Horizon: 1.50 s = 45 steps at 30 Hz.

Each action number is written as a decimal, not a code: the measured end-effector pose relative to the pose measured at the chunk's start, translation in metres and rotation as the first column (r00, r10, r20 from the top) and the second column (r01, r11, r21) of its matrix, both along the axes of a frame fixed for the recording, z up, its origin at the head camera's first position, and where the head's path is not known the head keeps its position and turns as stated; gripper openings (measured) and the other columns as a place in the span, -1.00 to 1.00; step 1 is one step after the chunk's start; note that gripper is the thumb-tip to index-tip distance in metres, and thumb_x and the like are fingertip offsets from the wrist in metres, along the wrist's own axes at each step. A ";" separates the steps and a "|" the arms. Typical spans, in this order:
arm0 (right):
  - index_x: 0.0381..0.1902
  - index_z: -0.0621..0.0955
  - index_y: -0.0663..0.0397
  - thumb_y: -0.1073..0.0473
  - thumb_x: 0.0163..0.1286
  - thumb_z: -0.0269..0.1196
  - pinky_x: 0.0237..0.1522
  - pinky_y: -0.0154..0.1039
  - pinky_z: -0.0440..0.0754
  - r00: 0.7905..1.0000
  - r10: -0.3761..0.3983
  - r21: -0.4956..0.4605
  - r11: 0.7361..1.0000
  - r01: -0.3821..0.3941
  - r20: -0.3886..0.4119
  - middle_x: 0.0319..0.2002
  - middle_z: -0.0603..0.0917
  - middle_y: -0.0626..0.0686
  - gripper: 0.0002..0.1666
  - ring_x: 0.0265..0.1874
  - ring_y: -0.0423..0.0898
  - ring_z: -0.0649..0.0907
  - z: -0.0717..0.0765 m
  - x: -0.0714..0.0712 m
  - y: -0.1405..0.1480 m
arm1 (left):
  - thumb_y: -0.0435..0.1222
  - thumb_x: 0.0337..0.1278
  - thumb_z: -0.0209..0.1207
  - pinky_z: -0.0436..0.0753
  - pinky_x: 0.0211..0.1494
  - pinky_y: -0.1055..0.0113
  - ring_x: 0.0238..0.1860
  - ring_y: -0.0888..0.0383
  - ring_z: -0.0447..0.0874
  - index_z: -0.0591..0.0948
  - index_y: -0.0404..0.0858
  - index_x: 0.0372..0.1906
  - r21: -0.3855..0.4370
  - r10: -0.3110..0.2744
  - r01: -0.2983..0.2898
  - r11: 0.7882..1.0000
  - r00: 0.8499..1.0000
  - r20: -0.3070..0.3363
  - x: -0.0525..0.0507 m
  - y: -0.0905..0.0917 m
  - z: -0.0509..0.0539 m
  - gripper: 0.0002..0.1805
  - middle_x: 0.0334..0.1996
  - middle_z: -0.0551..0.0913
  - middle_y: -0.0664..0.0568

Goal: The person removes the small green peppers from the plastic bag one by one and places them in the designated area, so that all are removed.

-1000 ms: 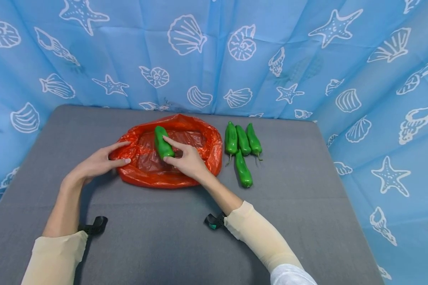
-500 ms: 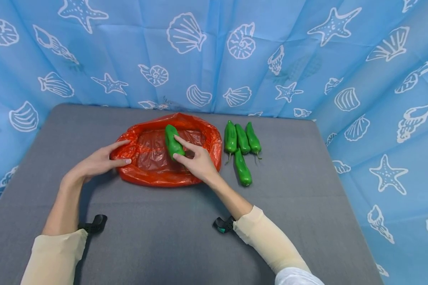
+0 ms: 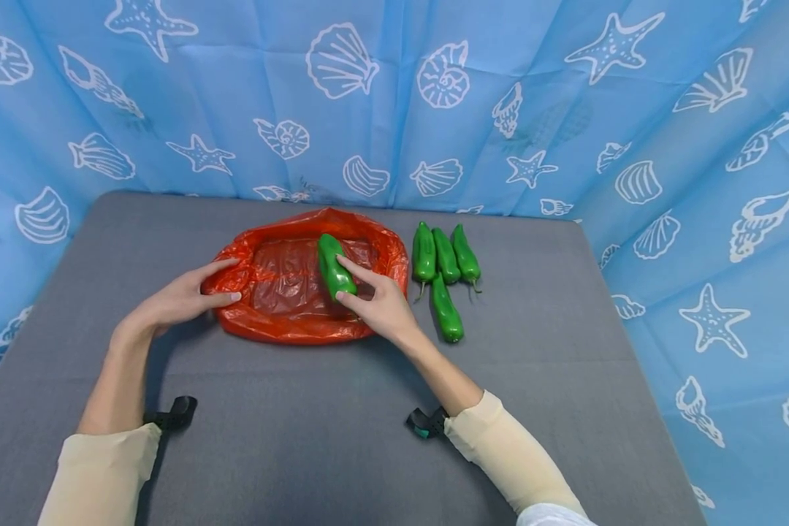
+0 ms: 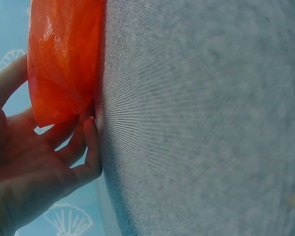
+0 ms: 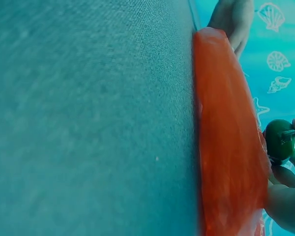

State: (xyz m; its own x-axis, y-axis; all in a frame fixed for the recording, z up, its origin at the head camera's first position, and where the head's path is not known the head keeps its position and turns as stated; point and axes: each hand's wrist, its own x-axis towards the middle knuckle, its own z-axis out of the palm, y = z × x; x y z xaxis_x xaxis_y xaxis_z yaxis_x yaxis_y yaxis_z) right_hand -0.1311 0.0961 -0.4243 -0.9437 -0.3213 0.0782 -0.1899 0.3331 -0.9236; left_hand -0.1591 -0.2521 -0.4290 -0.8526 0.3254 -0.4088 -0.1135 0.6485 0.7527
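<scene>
A red plastic bag (image 3: 302,334) lies spread on the table with its mouth facing up and its rim rolled outward. At its left end my left hand (image 3: 174,299) holds the rim; in the left wrist view the fingers curl at the outside of the bag (image 4: 66,59). My right hand (image 3: 383,305) pinches a green pepper (image 3: 331,264) between thumb and fingers, over the right half of the bag's mouth. The right wrist view shows the end of that pepper (image 5: 279,140) above the bag's edge.
Right of the bag, three green peppers (image 3: 447,256) lie side by side, with one more pepper (image 3: 446,313) in front of them. The grey table (image 3: 289,438) ends at a blue shell-patterned curtain (image 3: 394,109) at the back and sides.
My right hand has moved to the right across the bag's mouth, carrying the green pepper with it. The left hand and the bag stay in place.
</scene>
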 end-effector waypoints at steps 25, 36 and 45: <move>0.39 0.47 -0.07 0.28 0.37 0.31 -0.42 -0.38 0.48 0.998 -0.062 -0.029 0.998 0.063 0.028 0.02 0.67 0.20 -0.36 -0.36 -0.03 0.62 0.020 0.022 0.048 | 0.10 0.34 0.15 -0.04 0.36 -0.47 0.47 -0.49 -0.24 -0.08 -0.12 0.61 -0.012 0.002 -0.002 1.000 1.000 0.010 0.001 0.001 0.002 -0.03 0.52 -0.23 -0.46; 0.36 0.48 0.14 0.36 0.35 0.30 -0.06 -0.26 0.65 0.992 -0.120 -0.059 0.991 0.122 0.028 0.29 0.52 0.23 -0.39 0.03 0.12 0.68 0.045 0.038 0.067 | 0.06 0.36 0.15 0.14 0.33 -0.40 0.29 -0.35 0.17 -0.06 -0.19 0.60 -0.021 -0.017 0.017 1.000 0.999 -0.034 0.001 0.002 0.002 -0.05 0.49 -0.11 -0.51; 0.36 0.50 0.08 0.32 0.36 0.31 -0.42 -0.36 0.51 0.985 -0.173 -0.002 0.985 0.173 0.023 -0.36 0.65 0.13 -0.39 -0.44 -0.13 0.58 0.042 0.047 0.088 | 0.09 0.35 0.14 0.07 0.33 -0.45 0.39 -0.43 0.02 -0.08 -0.17 0.61 -0.028 -0.015 0.015 0.999 1.000 -0.018 0.002 0.002 0.002 -0.04 0.51 -0.18 -0.50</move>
